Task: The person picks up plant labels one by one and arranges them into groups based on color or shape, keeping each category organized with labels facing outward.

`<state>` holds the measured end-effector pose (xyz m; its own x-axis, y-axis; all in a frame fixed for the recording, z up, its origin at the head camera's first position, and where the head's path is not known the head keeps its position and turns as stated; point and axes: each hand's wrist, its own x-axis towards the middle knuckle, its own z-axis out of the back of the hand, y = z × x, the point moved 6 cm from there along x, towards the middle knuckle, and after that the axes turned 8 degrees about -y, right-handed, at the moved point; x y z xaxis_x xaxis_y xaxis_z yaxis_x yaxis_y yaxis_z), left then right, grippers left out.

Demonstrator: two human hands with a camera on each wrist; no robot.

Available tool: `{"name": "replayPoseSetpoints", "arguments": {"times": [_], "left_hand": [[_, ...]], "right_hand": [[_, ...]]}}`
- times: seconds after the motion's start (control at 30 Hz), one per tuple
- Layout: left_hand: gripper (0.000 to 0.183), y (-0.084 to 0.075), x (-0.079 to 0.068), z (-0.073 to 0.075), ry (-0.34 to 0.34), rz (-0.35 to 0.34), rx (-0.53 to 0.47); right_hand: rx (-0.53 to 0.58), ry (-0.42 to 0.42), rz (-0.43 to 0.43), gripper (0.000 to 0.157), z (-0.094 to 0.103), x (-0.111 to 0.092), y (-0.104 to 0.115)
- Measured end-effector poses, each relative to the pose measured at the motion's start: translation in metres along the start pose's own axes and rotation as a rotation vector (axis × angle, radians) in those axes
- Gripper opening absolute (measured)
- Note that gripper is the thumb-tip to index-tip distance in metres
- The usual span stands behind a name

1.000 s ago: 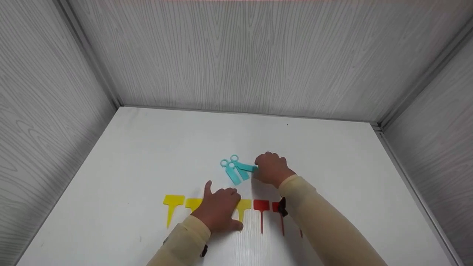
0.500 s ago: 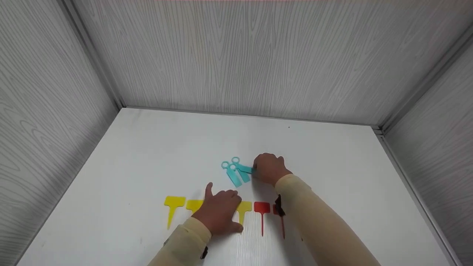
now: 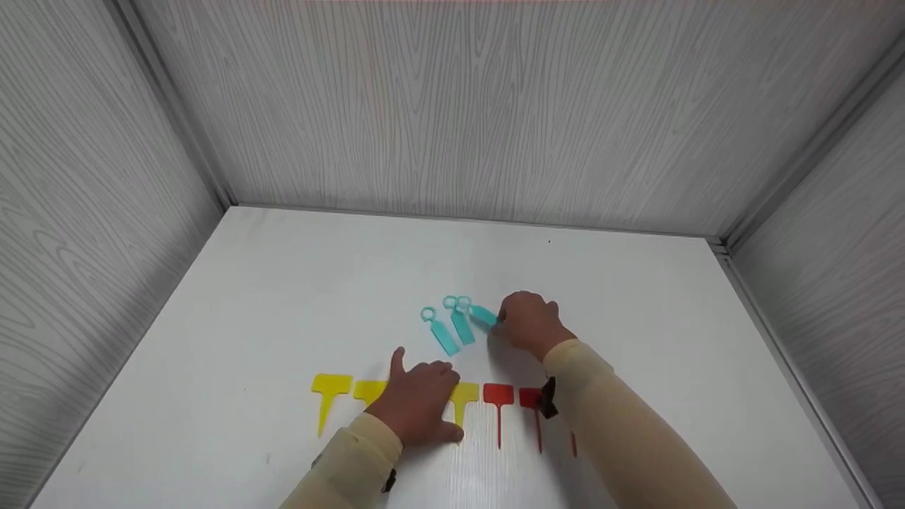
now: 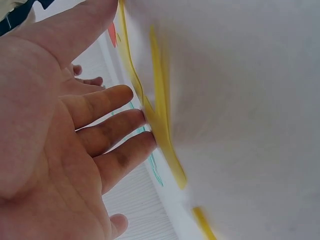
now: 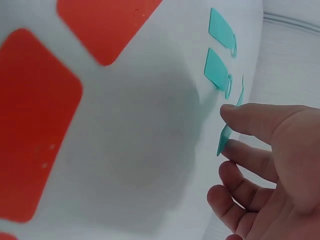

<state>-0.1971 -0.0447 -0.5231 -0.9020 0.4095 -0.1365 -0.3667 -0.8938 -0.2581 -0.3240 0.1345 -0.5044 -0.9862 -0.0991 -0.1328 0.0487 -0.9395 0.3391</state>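
Observation:
Thumb and index finger of my right hand (image 3: 529, 324) pinch the flat end of a teal ring-ended tag (image 3: 484, 316), seen edge-on and tilted in the right wrist view. Its ring overlaps the ring of a second teal tag (image 3: 462, 326); a third teal tag (image 3: 444, 338) lies to the left. My left hand (image 3: 417, 401) rests low over the row of yellow T-shaped plant labels (image 3: 370, 390), thumb spread. In the left wrist view its loosely straight fingertips are right at a yellow label (image 4: 162, 132). That hand hides part of the row.
Red T-shaped plant labels (image 3: 498, 394) continue the row to the right, partly under my right forearm. Another yellow label (image 3: 331, 384) lies at the left end. Grey wood-grain panels (image 3: 452, 106) wall the white table (image 3: 318, 283) at back and sides.
My right hand has drawn the pinched teal tag rightward; its ring has come away from the leftmost tag, and the tags are more spread out. The left hand has stayed in place.

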Motion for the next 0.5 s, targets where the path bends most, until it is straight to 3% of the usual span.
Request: {"name": "replayPoseSetpoints", "arguments": {"times": [0.5], "left_hand": [[0.089, 0.004, 0.0, 0.001, -0.029, 0.001, -0.01]], "right_hand": [[-0.027, -0.116, -0.159, 0.042, 0.015, -0.029, -0.061]]}}
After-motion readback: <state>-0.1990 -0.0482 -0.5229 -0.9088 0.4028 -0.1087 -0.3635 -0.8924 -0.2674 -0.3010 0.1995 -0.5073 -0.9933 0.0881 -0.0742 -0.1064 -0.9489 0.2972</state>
